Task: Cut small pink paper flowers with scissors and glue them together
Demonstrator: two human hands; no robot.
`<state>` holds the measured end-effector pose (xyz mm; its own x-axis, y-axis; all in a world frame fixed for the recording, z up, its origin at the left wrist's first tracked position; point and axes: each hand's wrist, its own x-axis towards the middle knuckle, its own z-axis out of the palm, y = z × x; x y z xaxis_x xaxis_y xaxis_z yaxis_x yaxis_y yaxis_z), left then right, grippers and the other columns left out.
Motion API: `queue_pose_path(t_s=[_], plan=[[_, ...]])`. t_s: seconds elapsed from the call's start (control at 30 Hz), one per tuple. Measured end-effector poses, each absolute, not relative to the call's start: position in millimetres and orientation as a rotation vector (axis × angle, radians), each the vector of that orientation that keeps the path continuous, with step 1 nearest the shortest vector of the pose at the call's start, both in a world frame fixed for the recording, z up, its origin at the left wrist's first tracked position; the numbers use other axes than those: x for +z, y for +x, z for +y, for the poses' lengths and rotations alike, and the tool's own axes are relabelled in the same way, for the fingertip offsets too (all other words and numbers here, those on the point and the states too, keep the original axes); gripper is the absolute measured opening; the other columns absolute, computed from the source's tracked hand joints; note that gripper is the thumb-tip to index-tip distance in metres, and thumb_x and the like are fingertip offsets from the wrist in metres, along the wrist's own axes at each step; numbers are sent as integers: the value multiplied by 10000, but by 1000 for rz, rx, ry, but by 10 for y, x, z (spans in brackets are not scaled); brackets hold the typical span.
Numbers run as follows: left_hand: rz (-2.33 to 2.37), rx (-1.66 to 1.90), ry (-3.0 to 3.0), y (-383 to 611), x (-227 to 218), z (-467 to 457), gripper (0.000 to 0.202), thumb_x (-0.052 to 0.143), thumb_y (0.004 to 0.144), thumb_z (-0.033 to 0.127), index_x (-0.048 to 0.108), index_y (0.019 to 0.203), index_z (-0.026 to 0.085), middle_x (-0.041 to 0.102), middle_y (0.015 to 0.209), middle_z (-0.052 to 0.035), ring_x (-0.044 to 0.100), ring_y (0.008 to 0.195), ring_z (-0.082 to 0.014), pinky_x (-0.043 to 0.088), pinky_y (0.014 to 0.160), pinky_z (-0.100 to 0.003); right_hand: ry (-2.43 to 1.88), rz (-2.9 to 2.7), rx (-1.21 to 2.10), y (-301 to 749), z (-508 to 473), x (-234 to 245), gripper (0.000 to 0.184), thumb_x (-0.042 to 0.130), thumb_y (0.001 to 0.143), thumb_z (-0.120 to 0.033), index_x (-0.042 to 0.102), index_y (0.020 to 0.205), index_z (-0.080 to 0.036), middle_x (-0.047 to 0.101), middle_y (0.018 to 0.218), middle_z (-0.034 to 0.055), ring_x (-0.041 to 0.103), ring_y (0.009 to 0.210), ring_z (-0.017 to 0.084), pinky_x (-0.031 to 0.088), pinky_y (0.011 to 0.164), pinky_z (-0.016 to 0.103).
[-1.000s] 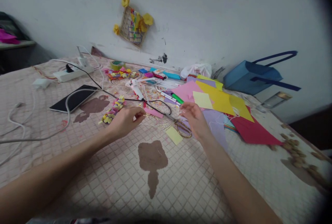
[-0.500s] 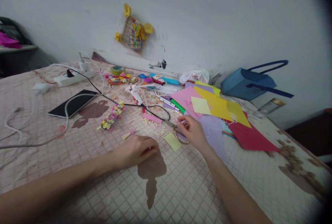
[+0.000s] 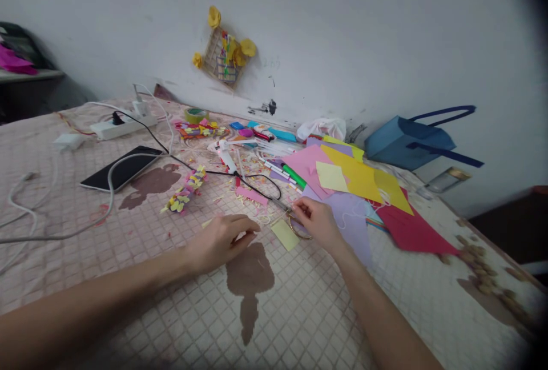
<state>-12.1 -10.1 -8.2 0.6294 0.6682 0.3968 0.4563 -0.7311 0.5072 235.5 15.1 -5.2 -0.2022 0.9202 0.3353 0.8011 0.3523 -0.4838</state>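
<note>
Low over the quilted tablecloth, my left hand (image 3: 225, 240) has its fingers curled toward the thumb; anything between the tips is too small or hidden to make out. A pale yellow paper slip (image 3: 285, 234) lies just right of it. My right hand (image 3: 317, 220) pinches a pair of scissors (image 3: 302, 230) with gold-coloured handle loops, near their pivot, partly covered by my fingers. The blades point left and away. A pink paper strip (image 3: 252, 195) rests past the blades. Left of these sits a strand of pink and yellow paper pieces (image 3: 185, 190).
A hot glue gun (image 3: 225, 156) trails a black cable among paper scraps. Coloured sheets (image 3: 351, 173) and markers (image 3: 293, 176) lie to the right, below a blue bag (image 3: 406, 141). On the left are a dark tablet (image 3: 122, 169), white cables and a power strip (image 3: 124, 125).
My right hand has moved slightly down onto the scissors. My left hand has shifted a little up and left, covering more of the small scraps behind it.
</note>
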Motion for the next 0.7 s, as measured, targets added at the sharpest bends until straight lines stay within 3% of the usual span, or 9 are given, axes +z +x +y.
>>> queue_pose_path(t_s=[0.13,0.33,0.7], plan=[[772,766,2538,-119,-77,-136,189,397,875,173,563,964,176,631,876,-35,575,781,-123,419,666,-213,-1461,-2144,316,2312,120,-34,124,483,801,-230,589,745,-198,626,663,2,559,590,142,389,550,226],[577,657,2740,-97,-55,-236,198,379,898,218,571,923,176,625,768,-10,558,662,-119,383,599,-244,-1478,-2120,329,2355,149,-56,98,509,783,-233,597,760,-198,641,685,8,576,614,149,408,573,236],[442,683,2844,-60,-110,-268,178,387,894,235,556,893,182,631,801,6,541,628,-109,364,556,-260,-1417,-2137,346,1967,497,-143,84,557,743,-194,600,815,-186,578,705,-1,520,651,136,360,597,229]])
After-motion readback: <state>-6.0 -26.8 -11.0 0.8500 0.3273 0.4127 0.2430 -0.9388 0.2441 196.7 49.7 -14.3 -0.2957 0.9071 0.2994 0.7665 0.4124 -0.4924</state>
